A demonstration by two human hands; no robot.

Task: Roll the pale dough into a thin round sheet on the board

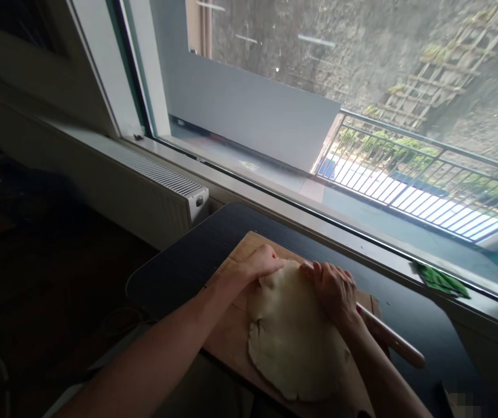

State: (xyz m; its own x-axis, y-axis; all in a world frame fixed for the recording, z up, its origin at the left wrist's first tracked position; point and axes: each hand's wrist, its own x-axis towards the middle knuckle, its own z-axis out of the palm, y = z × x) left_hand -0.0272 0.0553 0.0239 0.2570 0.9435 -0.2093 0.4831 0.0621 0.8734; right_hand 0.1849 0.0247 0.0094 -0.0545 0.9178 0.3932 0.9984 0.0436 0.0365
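Observation:
A flat, pale sheet of dough [294, 342] with cracked edges lies on a wooden board [226, 342]. My left hand [267, 261] is closed at the dough's far left edge, its fingertips pinching that edge. At the far right edge, my right hand [331, 284] rests with curled fingers on the dough's rim. A rolling pin [390, 337] lies to the right of the dough, partly hidden behind my right hand and forearm.
The board sits on a dark table [187, 261] beside a large window. A radiator [157, 191] stands at the table's far left. A green cloth [443, 281] lies on the window sill at the right.

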